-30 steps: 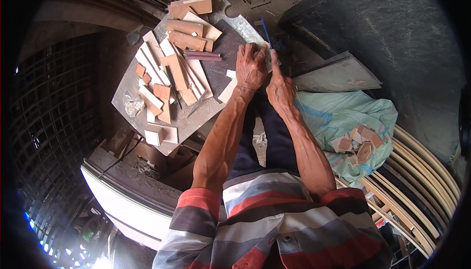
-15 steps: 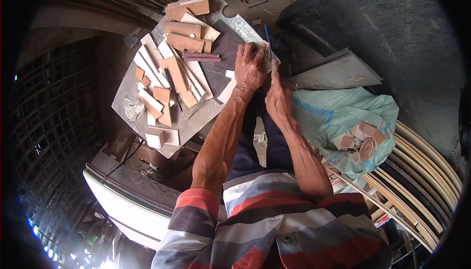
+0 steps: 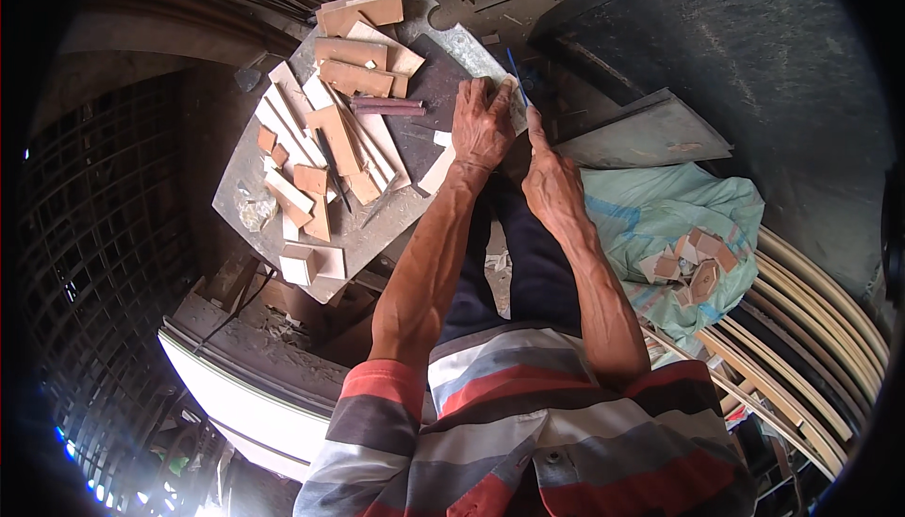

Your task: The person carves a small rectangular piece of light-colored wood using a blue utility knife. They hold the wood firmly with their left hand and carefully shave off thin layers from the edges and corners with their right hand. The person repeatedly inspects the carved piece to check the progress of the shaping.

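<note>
My left hand (image 3: pixel 482 124) lies flat, palm down, on the right edge of a grey board (image 3: pixel 283 173) that rests in front of my knees. Just right of it is my right hand (image 3: pixel 553 183), fingers curled and forefinger stretched up along a thin blue tool (image 3: pixel 517 74) that it seems to grip at the lower end. The board carries several cut wooden pieces (image 3: pixel 351 77), some reddish, some pale, and two dark rods (image 3: pixel 386 105). A pale strip (image 3: pixel 436 171) lies beside my left wrist.
A light green sack (image 3: pixel 650 211) holding small wooden blocks (image 3: pixel 696 261) lies at my right. Curved wooden strips (image 3: pixel 815 328) are stacked at lower right. A grey slab (image 3: pixel 650 135) leans behind my right hand. Wire mesh (image 3: pixel 90 234) stands at left, a white plank (image 3: pixel 236 394) below it.
My right hand has drawn back toward me and away from my left hand, so more of the blue tool shows. My left hand stays pressed on the board edge.
</note>
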Available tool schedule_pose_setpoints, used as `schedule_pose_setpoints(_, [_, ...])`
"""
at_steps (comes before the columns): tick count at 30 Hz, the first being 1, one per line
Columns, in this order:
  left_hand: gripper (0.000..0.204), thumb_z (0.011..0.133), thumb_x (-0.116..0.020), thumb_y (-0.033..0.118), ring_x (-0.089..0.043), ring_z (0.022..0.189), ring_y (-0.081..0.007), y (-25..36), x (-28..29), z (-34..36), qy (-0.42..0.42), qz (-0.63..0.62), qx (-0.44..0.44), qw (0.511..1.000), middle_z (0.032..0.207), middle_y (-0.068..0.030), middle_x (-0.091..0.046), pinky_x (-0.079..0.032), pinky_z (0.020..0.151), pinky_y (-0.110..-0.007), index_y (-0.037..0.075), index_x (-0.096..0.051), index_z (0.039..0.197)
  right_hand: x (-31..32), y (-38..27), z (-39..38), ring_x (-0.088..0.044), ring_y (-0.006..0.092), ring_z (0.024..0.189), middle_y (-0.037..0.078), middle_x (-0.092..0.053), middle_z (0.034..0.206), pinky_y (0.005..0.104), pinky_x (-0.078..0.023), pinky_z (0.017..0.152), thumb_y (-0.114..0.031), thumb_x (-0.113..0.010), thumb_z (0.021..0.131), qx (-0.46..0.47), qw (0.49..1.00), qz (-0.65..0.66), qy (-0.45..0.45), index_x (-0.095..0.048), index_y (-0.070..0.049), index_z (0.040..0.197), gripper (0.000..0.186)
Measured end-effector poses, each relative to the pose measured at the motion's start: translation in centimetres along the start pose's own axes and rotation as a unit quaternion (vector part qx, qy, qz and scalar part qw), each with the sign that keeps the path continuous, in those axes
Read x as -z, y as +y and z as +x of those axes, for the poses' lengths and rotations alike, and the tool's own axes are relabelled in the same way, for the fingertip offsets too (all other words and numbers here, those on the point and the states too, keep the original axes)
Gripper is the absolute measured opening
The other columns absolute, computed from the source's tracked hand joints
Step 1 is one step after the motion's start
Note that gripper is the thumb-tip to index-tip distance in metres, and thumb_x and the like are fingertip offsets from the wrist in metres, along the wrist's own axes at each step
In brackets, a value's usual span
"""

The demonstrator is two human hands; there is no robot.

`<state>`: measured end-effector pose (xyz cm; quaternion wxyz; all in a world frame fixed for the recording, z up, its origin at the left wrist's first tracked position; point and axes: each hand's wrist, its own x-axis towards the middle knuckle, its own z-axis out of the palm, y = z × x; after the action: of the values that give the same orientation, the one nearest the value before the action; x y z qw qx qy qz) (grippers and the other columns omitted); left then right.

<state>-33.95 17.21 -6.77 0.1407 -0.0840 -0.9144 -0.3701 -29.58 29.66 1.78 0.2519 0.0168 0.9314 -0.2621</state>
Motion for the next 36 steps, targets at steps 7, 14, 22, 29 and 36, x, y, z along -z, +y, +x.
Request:
schedule_pose_setpoints(7, [0.039, 0.069, -0.064, 0.003, -0.051, 0.087, -0.0302, -0.1, -0.1, 0.2, 0.001, 0.005, -0.011, 1.000, 0.093, -0.0116, -0.052, -0.046, 0.077, -0.040, 0.005, -0.069, 0.108, -0.7, 0.1, 0.6, -0.063, 0.0442, 0.067, 0.027, -0.062, 0.070, 0.0512, -0.047, 0.060, 0.006, -0.053, 0.077, 0.026, 0.998, 0.036, 0.047, -0.020, -0.012, 0.154, 0.085])
schedule_pose_setpoints(14, [0.037, 0.071, -0.064, 0.004, -0.052, 0.087, -0.0303, -0.1, -0.2, 0.2, 0.010, 0.000, -0.015, 1.000, 0.092, -0.0119, -0.052, -0.046, 0.077, -0.040, 0.005, -0.069, 0.108, -1.6, 0.1, 2.1, -0.064, 0.0450, 0.073, 0.029, -0.064, 0.079, 0.0522, -0.048, 0.067, 0.008, -0.053, 0.077, 0.007, 0.998, 0.007, 0.062, -0.020, -0.016, 0.154, 0.087])
schedule_pose_setpoints(22, [0.041, 0.068, -0.065, -0.002, -0.053, 0.086, -0.0309, 0.2, -0.3, 0.4, 0.015, -0.011, -0.009, 1.000, 0.092, -0.0119, -0.054, -0.047, 0.076, -0.041, 0.007, -0.070, 0.107, -2.2, 0.6, 2.2, -0.063, 0.0494, 0.081, 0.032, -0.064, 0.092, 0.0526, -0.048, 0.068, 0.011, -0.051, 0.079, 0.020, 0.995, 0.049, 0.083, -0.022, -0.014, 0.153, 0.083])
schedule_pose_setpoints(29, [0.043, 0.067, -0.063, -0.003, -0.053, 0.085, -0.0321, 0.0, 0.1, 0.2, 0.021, -0.009, -0.001, 1.000, 0.091, -0.0128, -0.055, -0.047, 0.076, -0.041, 0.006, -0.070, 0.108, -2.7, -0.3, -0.9, -0.063, 0.0483, 0.083, 0.033, -0.064, 0.094, 0.0513, -0.047, 0.069, 0.006, -0.046, 0.087, 0.009, 0.993, 0.075, 0.085, -0.022, -0.012, 0.153, 0.072])
schedule_pose_setpoints(36, [0.041, 0.067, -0.064, -0.002, -0.053, 0.084, -0.0317, 0.2, 0.0, 0.3, 0.033, -0.025, 0.010, 0.999, 0.091, -0.0129, -0.055, -0.047, 0.075, -0.041, 0.006, -0.070, 0.107, -2.8, 0.8, 0.7, -0.061, 0.0425, 0.060, 0.025, -0.059, 0.067, 0.0500, -0.047, 0.060, 0.005, -0.055, 0.080, 0.032, 0.996, 0.031, 0.074, -0.012, -0.020, 0.156, 0.090])
